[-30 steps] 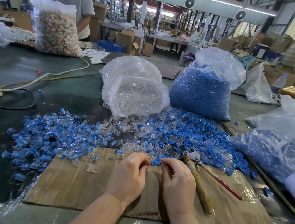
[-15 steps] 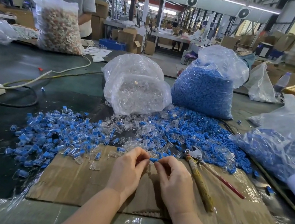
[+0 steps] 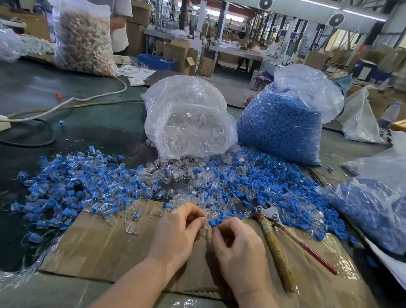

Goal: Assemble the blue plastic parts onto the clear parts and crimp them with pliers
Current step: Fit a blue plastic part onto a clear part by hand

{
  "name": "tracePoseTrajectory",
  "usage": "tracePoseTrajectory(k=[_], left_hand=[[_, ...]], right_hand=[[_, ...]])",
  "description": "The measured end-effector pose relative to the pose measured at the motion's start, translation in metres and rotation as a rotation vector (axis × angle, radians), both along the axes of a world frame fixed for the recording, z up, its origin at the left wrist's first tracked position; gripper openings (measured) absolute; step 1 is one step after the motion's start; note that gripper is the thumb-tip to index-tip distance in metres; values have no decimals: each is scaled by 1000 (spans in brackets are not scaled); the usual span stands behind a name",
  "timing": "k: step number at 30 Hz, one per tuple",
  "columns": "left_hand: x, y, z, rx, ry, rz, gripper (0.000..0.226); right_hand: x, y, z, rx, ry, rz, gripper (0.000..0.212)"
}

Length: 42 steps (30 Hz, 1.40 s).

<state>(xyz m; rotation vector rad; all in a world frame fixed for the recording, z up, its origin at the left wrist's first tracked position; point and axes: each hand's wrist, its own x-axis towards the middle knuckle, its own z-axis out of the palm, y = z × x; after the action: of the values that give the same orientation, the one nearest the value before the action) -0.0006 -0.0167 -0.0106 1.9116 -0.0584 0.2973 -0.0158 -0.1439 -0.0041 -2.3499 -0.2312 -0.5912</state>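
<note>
Our right hand (image 3: 238, 243) pinches a blue part (image 3: 212, 222) at its fingertips, while our left hand (image 3: 178, 233) curls its fingers around what looks like a clear part (image 3: 206, 231), mostly hidden between the two hands. The blue part sits just right of the left fingertips, nearly touching, so we judge the joining push runs leftward. The pliers (image 3: 278, 243) lie on the cardboard (image 3: 114, 246) just right of our right hand, handles toward us, the nearer reach for crimping. Beyond them, loose parts spread across the worktop (image 3: 13, 95).
</note>
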Motion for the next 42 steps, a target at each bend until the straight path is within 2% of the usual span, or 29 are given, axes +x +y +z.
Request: tracePoseTrajectory(k=[4, 21, 28, 34, 39, 42], left_hand=[[0, 1, 1, -46, 8, 1, 24], [-4, 1, 2, 152, -27, -97, 29], [-2, 3, 2, -78, 27, -77, 26], [-1, 3, 2, -36, 20, -82, 27], [-1, 3, 4, -33, 15, -88, 27], [-1, 2, 3, -48, 27, -92, 26]], right_hand=[[1, 0, 0, -13, 4, 3, 15], [2, -1, -2, -44, 14, -15, 15], [1, -1, 0, 30, -68, 35, 9], [2, -2, 0, 32, -90, 116, 24], [2, -4, 0, 30, -77, 119, 17], [1, -3, 1, 42, -68, 132, 25]])
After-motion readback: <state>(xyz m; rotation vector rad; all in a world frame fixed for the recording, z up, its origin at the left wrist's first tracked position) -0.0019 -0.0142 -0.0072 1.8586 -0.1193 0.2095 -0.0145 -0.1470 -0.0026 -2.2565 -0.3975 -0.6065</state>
